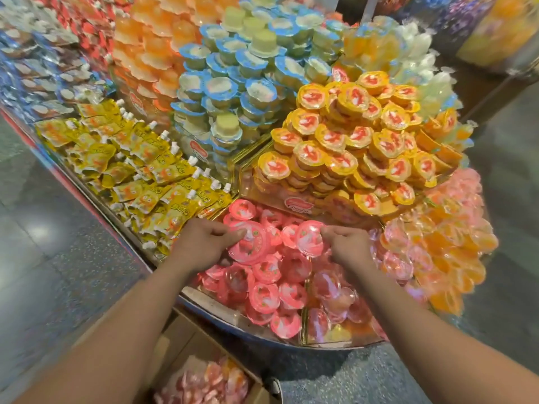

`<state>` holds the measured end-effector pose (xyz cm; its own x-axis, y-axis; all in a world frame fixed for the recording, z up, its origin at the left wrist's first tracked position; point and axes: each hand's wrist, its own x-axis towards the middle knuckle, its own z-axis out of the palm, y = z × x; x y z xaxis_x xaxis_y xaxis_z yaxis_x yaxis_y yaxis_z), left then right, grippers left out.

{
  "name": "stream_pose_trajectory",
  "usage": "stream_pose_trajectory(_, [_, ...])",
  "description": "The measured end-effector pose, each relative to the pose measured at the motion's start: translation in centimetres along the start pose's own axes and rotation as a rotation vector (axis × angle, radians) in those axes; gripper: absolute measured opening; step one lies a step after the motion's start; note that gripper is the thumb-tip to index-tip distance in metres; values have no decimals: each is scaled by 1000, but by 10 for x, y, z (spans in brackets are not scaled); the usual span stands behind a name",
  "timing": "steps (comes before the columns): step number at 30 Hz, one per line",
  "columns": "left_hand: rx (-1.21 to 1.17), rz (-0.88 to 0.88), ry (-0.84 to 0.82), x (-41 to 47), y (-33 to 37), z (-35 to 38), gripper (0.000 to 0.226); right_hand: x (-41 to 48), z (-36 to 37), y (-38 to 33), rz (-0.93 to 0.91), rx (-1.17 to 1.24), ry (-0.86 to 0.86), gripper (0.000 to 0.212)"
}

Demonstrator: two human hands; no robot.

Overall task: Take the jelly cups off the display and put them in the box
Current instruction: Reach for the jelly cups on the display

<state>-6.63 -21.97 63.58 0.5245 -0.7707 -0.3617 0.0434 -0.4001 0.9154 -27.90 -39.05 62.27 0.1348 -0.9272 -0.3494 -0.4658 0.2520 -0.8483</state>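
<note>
Jelly cups (271, 275) with pink lids lie heaped in the near bin of the display (262, 336), just below the middle of the head view, and both hands are in that heap. The left hand (204, 243), reaching in from 7 o'clock, has its fingertips curled onto the left rim of a large pink cup (252, 243) that lies tilted on top of the pile. The right hand (347, 243), coming from 5 o'clock, pinches the right edge of a smaller pink cup (309, 237) just beside the large one, at its 2 o'clock. Neither cup looks lifted clear; both seem to rest on their neighbours.

The box (186, 342), open brown cardboard, sits low at 7 o'clock, below the display's edge and under the left forearm. Pink and orange stored cups (210, 380) already lie in it. Yellow-lidded cups (350, 141) are piled at 1 o'clock, blue-lidded cups (233, 83) at 12, yellow pouches (140, 158) at 10.

The step in hand looks like the pick, with a cup gripped on each side and the carry not yet begun. The next move likely calls for lifting both cups straight up, since the heap is loose and a sideways pull could set others sliding. Then both go down towards 7 o'clock, over the display's rim, for release in the box. The right hand has the longer way.
</note>
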Motion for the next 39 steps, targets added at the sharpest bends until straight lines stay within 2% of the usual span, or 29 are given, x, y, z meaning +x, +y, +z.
stream_pose_trajectory(8, [-29,-32,48,18,-36,7,19,70,30,22,-18,-158,-46,8])
stream_pose_trajectory(15, [5,-80,54,31,-49,16,28,97,45,36,-53,-323,-20,19])
stream_pose_trajectory(21, [84,-28,58,46,-46,22,34,106,46,30,-183,-587,-87,23])
stream_pose_trajectory(25, [89,-42,60,60,-47,27,22,113,44,25,-248,-693,-138,22])
stream_pose_trajectory(39, [48,-154,173,112,-53,65,27,125,29,13,-101,-741,-313,37])
